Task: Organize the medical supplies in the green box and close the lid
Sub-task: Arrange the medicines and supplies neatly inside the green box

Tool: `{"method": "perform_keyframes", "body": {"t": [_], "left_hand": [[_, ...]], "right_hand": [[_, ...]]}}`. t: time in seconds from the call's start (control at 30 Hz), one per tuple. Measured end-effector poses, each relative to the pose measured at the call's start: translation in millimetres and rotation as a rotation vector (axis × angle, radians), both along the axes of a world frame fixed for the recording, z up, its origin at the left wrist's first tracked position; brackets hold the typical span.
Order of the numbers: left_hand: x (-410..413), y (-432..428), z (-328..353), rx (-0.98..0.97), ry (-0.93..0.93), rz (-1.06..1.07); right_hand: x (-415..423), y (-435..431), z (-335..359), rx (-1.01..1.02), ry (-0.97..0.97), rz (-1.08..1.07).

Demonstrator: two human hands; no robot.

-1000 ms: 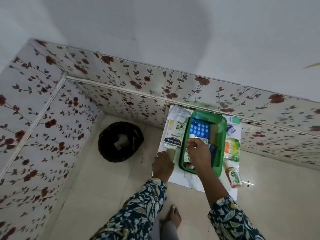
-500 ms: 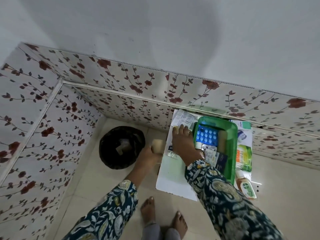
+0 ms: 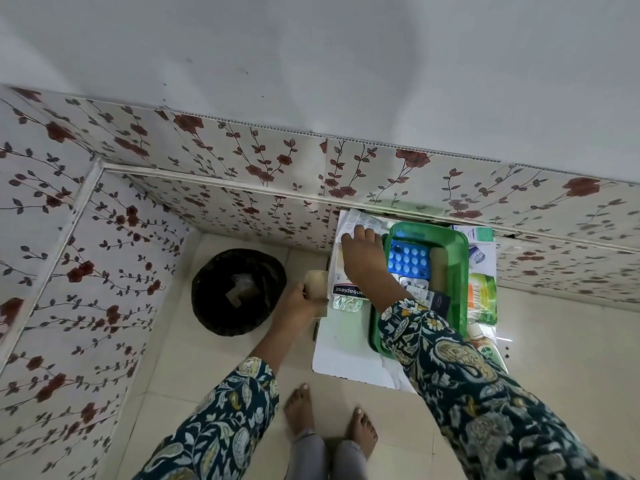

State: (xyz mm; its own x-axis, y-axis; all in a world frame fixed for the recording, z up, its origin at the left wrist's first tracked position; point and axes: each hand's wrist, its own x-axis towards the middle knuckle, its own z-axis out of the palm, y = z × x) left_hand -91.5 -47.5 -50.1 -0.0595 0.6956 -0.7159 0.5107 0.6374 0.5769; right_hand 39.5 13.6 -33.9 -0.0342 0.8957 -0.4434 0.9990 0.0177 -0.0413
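Note:
The green box [image 3: 459, 271] lies open on a white board [image 3: 341, 355] against the floral wall. Inside it I see a blue pill blister [image 3: 410, 259], silver blisters and a dark packet. My right hand [image 3: 363, 252] reaches across to the left of the box and rests palm down on the packets at the board's far left corner [image 3: 363, 220]. A Hansaplast box [image 3: 348, 291] lies just below that hand. My left hand [image 3: 299, 304] holds a beige bandage roll [image 3: 317, 285] at the board's left edge.
A black bin [image 3: 239, 292] stands on the tiled floor left of the board. More supplies lie right of the green box: a green-orange pack [image 3: 481, 296], a white-teal carton [image 3: 479, 233] and a bottle [image 3: 488, 348]. My bare feet [image 3: 329, 417] are in front.
My right hand left the green box and moved left and farther back onto the packets by the wall. My left hand lifted the beige roll off the board toward the left.

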Motion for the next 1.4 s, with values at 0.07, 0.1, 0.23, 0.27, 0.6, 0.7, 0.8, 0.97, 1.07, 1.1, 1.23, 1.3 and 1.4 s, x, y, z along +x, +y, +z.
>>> {"method": "perform_keyframes", "body": {"t": [0.07,0.1,0.23,0.27,0.6,0.7,0.8,0.97,1.07,1.1,1.23,1.3,1.4], "left_hand": [[-3.2,1.0,8.7,-0.006,-0.038,0.021],[-4.6,1.5,15.1,-0.009,-0.057,0.026],[-9.5,3.7,39.2,-0.024,-0.085,0.017],[-7.8,4.7,46.8,-0.015,-0.080,0.003],[112.6,19.5,81.8,0.238,0.093,-0.581],[143.4,26.6,69.8,0.335,0.301,-0.757],[159.0,29.2,60.5,0.361,0.457,-0.866],[172.7,21.6,53.5,0.382,0.606,-1.040],[180.7,20.2,52.4,0.399,0.648,-1.090],[181.3,17.3,52.1,0.396,0.647,-1.087],[179.6,1.7,45.3,0.407,0.611,-1.108],[178.2,5.6,40.2,0.440,0.632,-1.107],[175.5,17.7,38.3,0.468,0.648,-1.068]], "right_hand": [[1.2,-0.9,13.3,-0.011,-0.004,0.016],[2.3,-2.3,20.9,-0.021,-0.002,0.019],[11.4,-9.1,54.0,-0.031,0.099,-0.021],[18.8,-11.2,64.8,-0.003,0.151,-0.069],[137.9,-30.1,86.0,-0.064,0.157,-0.419],[139.1,-31.6,60.9,0.001,0.120,-0.365],[140.4,-41.4,49.9,0.120,0.103,-0.367],[136.2,-70.9,33.0,0.028,0.080,-0.247],[137.3,-80.0,21.8,0.011,0.083,-0.214],[137.6,-82.2,19.2,0.014,0.085,-0.211],[139.0,-84.7,18.0,0.011,0.097,-0.211],[139.7,-82.5,21.2,0.004,0.104,-0.213],[140.5,-79.5,25.8,-0.011,0.091,-0.222]]}}
